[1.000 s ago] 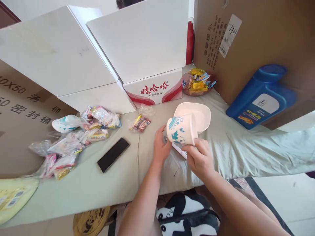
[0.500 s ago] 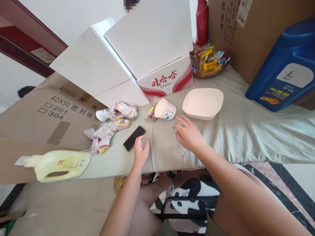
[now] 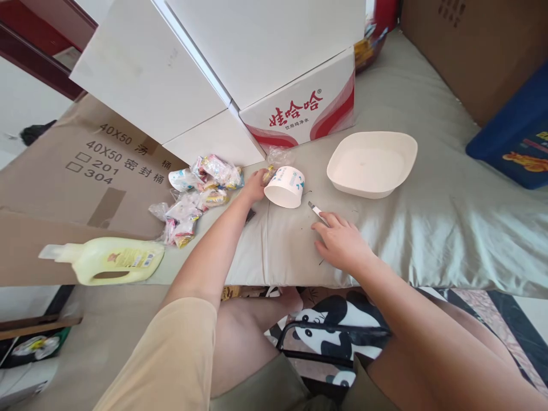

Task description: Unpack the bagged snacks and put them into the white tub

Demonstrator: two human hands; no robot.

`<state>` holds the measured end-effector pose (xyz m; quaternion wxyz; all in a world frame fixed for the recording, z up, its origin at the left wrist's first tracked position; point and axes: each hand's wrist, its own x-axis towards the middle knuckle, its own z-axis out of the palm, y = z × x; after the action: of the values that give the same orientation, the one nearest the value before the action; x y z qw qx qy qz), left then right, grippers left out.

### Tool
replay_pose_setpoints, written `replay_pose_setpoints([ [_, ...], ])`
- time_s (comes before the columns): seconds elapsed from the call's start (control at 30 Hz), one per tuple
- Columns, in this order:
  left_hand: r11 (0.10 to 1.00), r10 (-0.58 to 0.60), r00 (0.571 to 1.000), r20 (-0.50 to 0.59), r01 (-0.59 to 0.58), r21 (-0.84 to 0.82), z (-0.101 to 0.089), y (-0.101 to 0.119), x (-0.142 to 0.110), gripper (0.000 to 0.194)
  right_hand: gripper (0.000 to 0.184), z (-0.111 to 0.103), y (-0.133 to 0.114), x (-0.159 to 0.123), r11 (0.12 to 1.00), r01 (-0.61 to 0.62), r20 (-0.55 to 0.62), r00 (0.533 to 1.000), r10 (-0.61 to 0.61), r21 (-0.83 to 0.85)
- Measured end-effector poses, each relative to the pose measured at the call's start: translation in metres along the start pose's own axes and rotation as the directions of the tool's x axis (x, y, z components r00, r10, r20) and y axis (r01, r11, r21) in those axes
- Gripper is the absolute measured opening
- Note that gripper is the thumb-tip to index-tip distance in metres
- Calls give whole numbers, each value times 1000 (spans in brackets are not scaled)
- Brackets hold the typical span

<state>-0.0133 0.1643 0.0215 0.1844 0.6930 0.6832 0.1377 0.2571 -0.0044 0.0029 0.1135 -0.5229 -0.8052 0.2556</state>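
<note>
My left hand (image 3: pixel 256 186) reaches to the left side of a white paper cup (image 3: pixel 283 188) with blue print. The cup is tilted, its mouth toward me. The fingertips are partly hidden beside the cup and a small wrapped snack (image 3: pixel 268 173), so their grip does not show. My right hand (image 3: pixel 340 238) rests low over the cloth, fingers curled on a slim utility knife (image 3: pixel 315 209) whose blade end points toward the cup. To the right lies a shallow cream plastic tray (image 3: pixel 363 188). A dark phone (image 3: pixel 250 215) is mostly covered by my left forearm.
Wrapped snacks (image 3: pixel 184 214) lie on the left with another printed cup (image 3: pixel 182 179). A yellow detergent bottle (image 3: pixel 120 261) lies at the front left. White boxes (image 3: pixel 299 114) stand behind, a blue jug (image 3: pixel 518 131) at right, and a brown carton (image 3: pixel 115 165) at left.
My left hand has moved from beside the phone up to the cup, whose mouth has turned toward me. The knife now shows under my right hand. The view has shifted.
</note>
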Motion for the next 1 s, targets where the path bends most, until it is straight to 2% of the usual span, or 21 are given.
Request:
replay_pose_setpoints([
  [0.07, 998, -22, 999, 41, 24, -52, 2, 9, 8, 61, 40, 2, -4, 2, 1000, -2, -28, 1000, 2, 9],
  [0.13, 985, -87, 994, 68, 96, -144, 6, 17, 14, 76, 42, 3, -6, 5, 999, 7, -69, 998, -4, 40],
  [0.23, 936, -182, 982, 50, 189, -296, 15, 25, 19, 93, 51, 2, -6, 10, 996, 0, -124, 992, 12, 91],
  [0.3, 896, -180, 983, 27, 176, -408, 20, 28, 17, 89, 58, 1, -5, 14, 993, -26, -135, 990, 42, 118],
  [0.4, 847, -109, 994, -14, 86, -525, 17, 27, 5, 76, 63, 0, -1, 19, 986, -38, -112, 992, 56, 160],
  [0.5, 835, -121, 985, -124, 33, -549, 2, 22, -19, 71, 68, 1, 2, 25, 978, -54, -93, 993, 74, 201],
  [0.57, 823, -154, 973, -172, 30, -568, -10, 17, -43, 72, 72, 1, 2, 32, 954, -34, -85, 995, 62, 296],
  [0.63, 792, -176, 968, -178, 32, -610, -18, 12, -73, 75, 74, 1, 0, 39, 883, 52, -112, 994, 1, 467],
  [0.7, 746, -194, 966, -170, 33, -665, -16, 9, -106, 79, 70, 2, -4, 44, 788, 147, -208, 978, -24, 599],
  [0.77, 686, -200, 970, -136, 39, -727, -5, 8, -139, 84, 65, 4, -8, 47, 736, 189, -313, 949, 32, 650],
  [0.83, 594, -161, 983, -90, 24, -804, 13, 8, -165, 85, 62, 6, -11, 47, 719, 161, -364, 922, 135, 676],
  [0.93, 480, -77, 996, -36, 6, -877, 43, 10, -187, 87, 50, 10, -13, 40, 677, 88, -353, 897, 265, 731],
  [1.0, 463, -14, 1000, -9, -1, -886, 56, 14, -191, 89, 38, 13, -12, 32, 639, 69, -321, 902, 288, 766],
])
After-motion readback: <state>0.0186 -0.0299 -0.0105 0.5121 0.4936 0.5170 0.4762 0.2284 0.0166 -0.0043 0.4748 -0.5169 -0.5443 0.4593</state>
